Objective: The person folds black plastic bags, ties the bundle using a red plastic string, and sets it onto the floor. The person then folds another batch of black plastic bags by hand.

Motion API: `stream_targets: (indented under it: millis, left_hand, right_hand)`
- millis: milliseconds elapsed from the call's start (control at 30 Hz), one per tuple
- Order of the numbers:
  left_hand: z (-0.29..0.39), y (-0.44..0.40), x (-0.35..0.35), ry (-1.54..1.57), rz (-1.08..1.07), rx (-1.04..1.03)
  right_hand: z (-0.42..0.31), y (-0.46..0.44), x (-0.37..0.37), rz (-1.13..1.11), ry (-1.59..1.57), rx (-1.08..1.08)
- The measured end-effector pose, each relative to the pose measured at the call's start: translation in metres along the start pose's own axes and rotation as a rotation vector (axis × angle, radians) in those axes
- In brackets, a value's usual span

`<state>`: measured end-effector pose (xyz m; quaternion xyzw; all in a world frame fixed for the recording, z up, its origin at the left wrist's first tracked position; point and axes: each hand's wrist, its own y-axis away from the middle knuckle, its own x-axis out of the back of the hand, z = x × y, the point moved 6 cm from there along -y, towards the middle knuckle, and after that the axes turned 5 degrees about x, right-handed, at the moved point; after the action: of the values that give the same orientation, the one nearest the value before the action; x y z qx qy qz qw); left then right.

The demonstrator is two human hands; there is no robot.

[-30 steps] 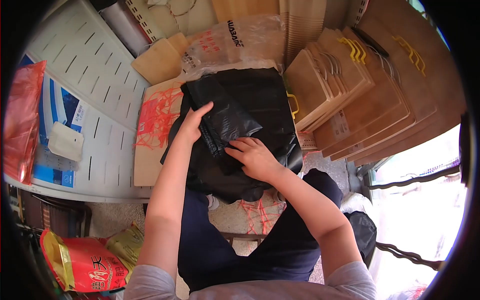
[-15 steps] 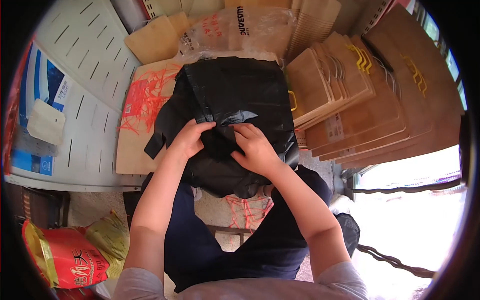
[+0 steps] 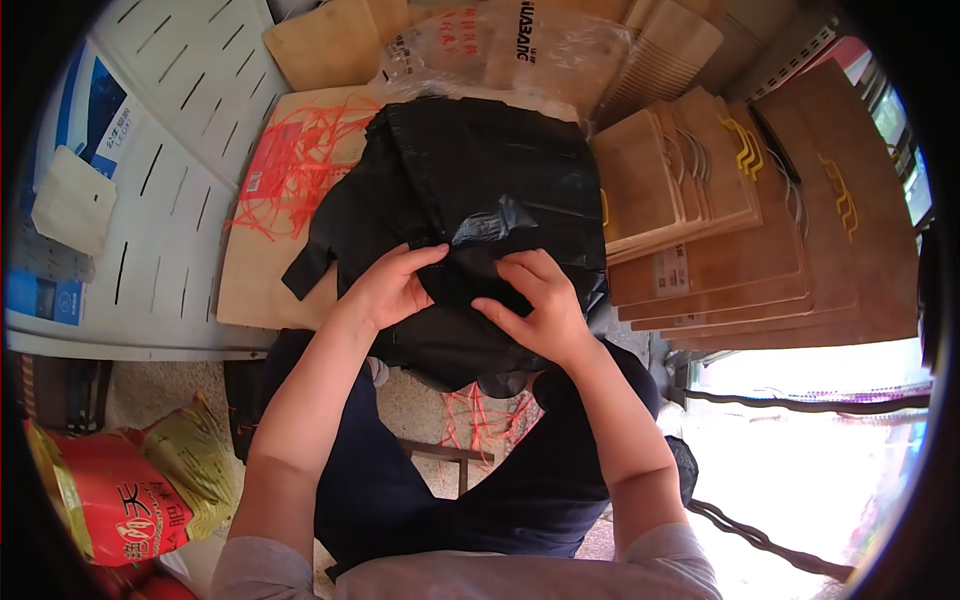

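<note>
A thick stack of black plastic bags point(image 3: 500, 165) lies spread in front of me, wrinkled and shiny in the middle, with its near edge hanging over my lap. My left hand point(image 3: 392, 285) is at the stack's left middle, its fingertips closed on a fold of the black film. To the right of it, my right hand point(image 3: 545, 308) rests over the film with thumb and fingers apart. The film dips darkly between both hands. A strip like a bag handle point(image 3: 308, 275) sticks out on the left.
Beneath the stack is a board point(image 3: 250, 300) with tangled red string point(image 3: 320, 150). Wooden boards with yellow handles point(image 3: 680, 180) lean at right. A clear plastic bag point(image 3: 490, 50) lies behind. A white slotted panel point(image 3: 170, 200) stands left; a red and yellow sack point(image 3: 130, 490) sits lower left.
My right hand has shifted slightly right and back from the left hand, widening the gap between them. The camera view has tilted a little.
</note>
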<state>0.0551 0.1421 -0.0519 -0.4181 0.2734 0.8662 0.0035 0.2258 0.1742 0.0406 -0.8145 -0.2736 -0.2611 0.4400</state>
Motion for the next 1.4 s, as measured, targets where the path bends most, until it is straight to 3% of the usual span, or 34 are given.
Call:
stream_targets:
  millis: [100, 300, 400, 433, 500, 633, 667, 733, 767, 833, 900, 967, 1133, 1300, 1400]
  left_hand:
    - [0.001, 0.002, -0.003, -0.068, 0.008, 0.018]
    - [0.001, 0.000, -0.007, -0.102, -0.010, 0.028]
    - [0.000, 0.000, -0.007, -0.132, 0.005, 0.036]
    - [0.000, 0.001, -0.006, -0.152, 0.033, 0.034]
    - [-0.001, 0.001, -0.005, -0.174, 0.059, 0.036]
    - [-0.001, -0.001, -0.006, -0.206, 0.065, 0.030]
    - [-0.001, 0.000, -0.006, -0.217, 0.073, 0.031]
    - [-0.002, -0.002, -0.005, -0.198, 0.084, 0.031]
    - [-0.002, -0.003, -0.004, -0.177, 0.097, 0.030]
    - [-0.003, -0.008, 0.003, -0.157, 0.137, 0.036]
    - [-0.003, -0.008, 0.008, -0.133, 0.187, 0.040]
    - [-0.001, -0.006, -0.002, -0.122, 0.093, 0.029]
    - [-0.002, -0.008, 0.003, -0.161, 0.095, 0.054]
    - [-0.002, -0.009, -0.001, -0.105, 0.046, 0.044]
    - [-0.002, -0.008, 0.002, -0.112, 0.084, 0.064]
  right_hand:
    - [0.003, 0.001, 0.001, 0.069, -0.086, -0.044]
    - [0.040, 0.011, -0.001, 0.100, -0.218, -0.401]
    - [0.061, 0.020, -0.001, 0.222, -0.606, -0.713]
    - [0.065, 0.019, 0.002, 0.223, -0.606, -0.713]
    - [0.084, 0.028, 0.012, 0.395, -0.818, -0.851]
    - [0.133, 0.050, 0.046, 0.747, -0.951, -0.882]
    - [0.134, 0.051, 0.046, 0.749, -0.950, -0.882]
    - [0.100, 0.040, 0.087, 1.004, -0.274, -0.591]
    - [0.093, 0.040, 0.090, 1.005, -0.273, -0.591]
    - [0.049, 0.018, 0.081, 0.468, 0.217, -0.199]
    - [0.019, 0.008, 0.044, 0.062, -0.037, -0.041]
    - [0.005, 0.009, 0.018, -0.097, -0.067, 0.027]
    - [0.007, 0.010, 0.001, -0.090, -0.034, 0.078]
    - [0.020, 0.011, 0.005, -0.034, -0.195, -0.253]
    - [0.031, 0.014, 0.006, 0.004, -0.281, -0.275]
